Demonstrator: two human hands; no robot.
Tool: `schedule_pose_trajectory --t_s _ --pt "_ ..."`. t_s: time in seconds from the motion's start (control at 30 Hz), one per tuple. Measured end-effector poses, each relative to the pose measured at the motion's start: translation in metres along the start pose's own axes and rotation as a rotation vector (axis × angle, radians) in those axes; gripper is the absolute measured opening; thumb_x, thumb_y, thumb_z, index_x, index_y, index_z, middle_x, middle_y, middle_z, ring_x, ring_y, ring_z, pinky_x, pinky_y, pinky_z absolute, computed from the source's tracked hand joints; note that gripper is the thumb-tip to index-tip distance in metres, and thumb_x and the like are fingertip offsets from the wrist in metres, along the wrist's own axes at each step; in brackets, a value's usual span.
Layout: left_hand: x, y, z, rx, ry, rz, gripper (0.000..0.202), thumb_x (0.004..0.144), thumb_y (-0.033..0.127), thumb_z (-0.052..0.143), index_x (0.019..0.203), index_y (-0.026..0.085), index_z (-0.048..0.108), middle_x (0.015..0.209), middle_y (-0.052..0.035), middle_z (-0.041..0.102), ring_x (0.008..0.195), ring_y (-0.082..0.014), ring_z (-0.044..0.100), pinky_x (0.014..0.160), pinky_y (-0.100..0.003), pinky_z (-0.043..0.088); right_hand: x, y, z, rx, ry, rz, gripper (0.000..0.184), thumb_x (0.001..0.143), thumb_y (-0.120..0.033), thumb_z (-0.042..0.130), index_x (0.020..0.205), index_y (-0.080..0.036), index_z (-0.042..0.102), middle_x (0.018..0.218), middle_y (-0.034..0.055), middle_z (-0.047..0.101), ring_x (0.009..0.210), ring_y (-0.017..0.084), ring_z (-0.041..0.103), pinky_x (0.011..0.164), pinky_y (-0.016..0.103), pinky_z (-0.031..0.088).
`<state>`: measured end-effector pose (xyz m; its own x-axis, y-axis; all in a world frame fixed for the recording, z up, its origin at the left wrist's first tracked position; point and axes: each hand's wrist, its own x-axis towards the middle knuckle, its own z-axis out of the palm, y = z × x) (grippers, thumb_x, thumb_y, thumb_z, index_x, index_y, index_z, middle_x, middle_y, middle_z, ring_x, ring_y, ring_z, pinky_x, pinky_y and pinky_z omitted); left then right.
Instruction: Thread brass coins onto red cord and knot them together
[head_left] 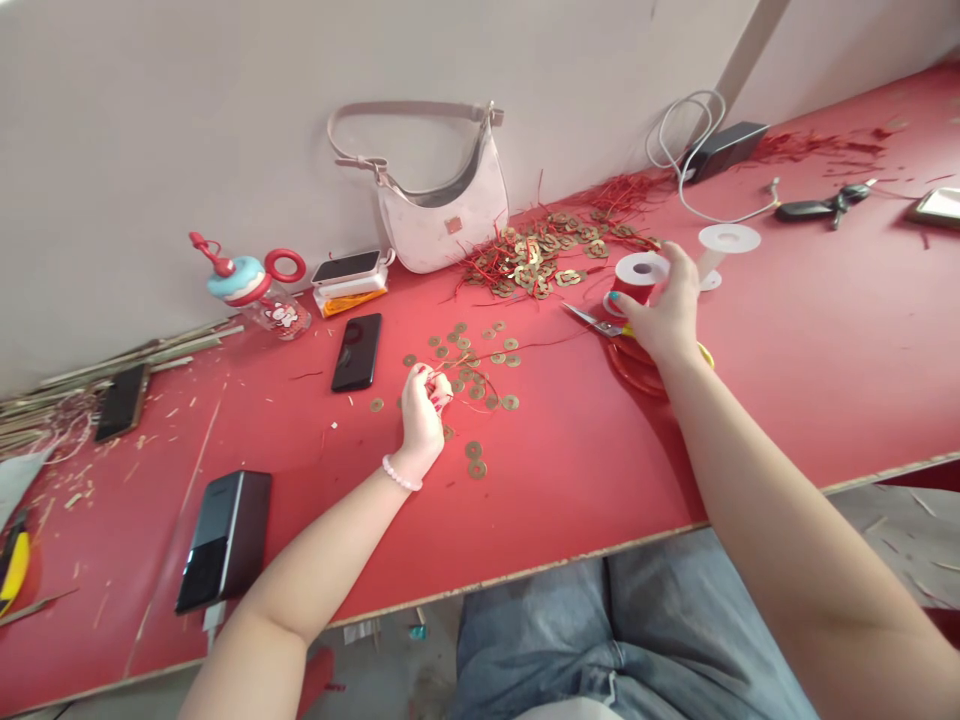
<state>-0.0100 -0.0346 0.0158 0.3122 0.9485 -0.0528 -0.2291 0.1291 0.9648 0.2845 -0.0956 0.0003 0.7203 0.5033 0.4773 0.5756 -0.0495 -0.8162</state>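
My left hand (424, 408) is closed in a pinch on red thread (551, 343), just over scattered brass coins with center holes (478, 390). The thread runs right toward a white-flanged spool of red thread (636, 291). My right hand (669, 315) grips that spool, thumb at the near side and fingers round the far side. Below this hand lie scissors with yellow handles (596, 321), partly hidden, and a red round item (634, 366). Behind the loose coins sits a pile of brass charms tied with red cords (532, 255).
A pale handbag (450, 225) leans on the wall. A cup (259, 295), a black phone (357, 352) and a power bank (225, 540) stand to the left. A white spool (726, 245), keys (817, 208) and a cable (686, 180) lie right. The table's front edge (525, 575) is near my lap.
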Motion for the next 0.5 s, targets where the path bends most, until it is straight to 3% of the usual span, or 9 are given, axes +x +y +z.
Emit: schedule_pose_trajectory --t_s 0.13,0.3,0.37,0.5 --pt "-0.004 -0.002 0.001 0.051 -0.14 0.026 0.02 0.081 0.021 0.036 0.063 0.019 0.031 0.049 0.0056 0.03 0.045 -0.0074 0.028 0.049 -0.022 0.028 -0.007 -0.017 -0.005 -0.164 0.042 -0.023 0.075 0.056 -0.014 0.07 0.123 -0.02 0.036 0.137 0.0158 0.024 0.13 0.032 0.015 0.104 0.054 0.01" --pt "-0.006 -0.004 0.001 0.085 -0.242 -0.009 0.014 0.082 0.027 0.038 0.075 0.018 0.047 0.062 0.0015 0.049 0.054 -0.0091 0.043 0.05 -0.022 0.032 -0.025 -0.04 0.0 -0.108 0.014 -0.265 0.046 0.07 -0.017 0.058 0.114 -0.025 0.043 0.125 0.0103 0.041 0.12 0.029 0.033 0.101 0.055 0.021" --pt "-0.005 -0.005 0.0 0.092 -0.258 -0.02 0.016 0.082 0.028 0.038 0.078 0.018 0.05 0.065 0.0001 0.053 0.057 -0.0103 0.048 0.05 -0.022 0.034 -0.034 -0.048 0.005 -0.066 -0.089 -0.353 0.036 0.073 -0.018 0.054 0.107 -0.026 0.049 0.115 0.0077 0.049 0.113 0.027 0.04 0.098 0.053 0.027" --pt "-0.005 -0.007 -0.002 0.111 -0.321 -0.04 0.021 0.082 0.027 0.037 0.085 0.017 0.055 0.073 -0.0035 0.061 0.062 -0.0123 0.053 0.054 -0.023 0.038 -0.053 -0.063 0.016 0.012 -0.476 -0.56 0.018 0.077 -0.024 0.052 0.095 -0.026 0.056 0.097 0.0054 0.057 0.095 0.023 0.051 0.088 0.045 0.039"
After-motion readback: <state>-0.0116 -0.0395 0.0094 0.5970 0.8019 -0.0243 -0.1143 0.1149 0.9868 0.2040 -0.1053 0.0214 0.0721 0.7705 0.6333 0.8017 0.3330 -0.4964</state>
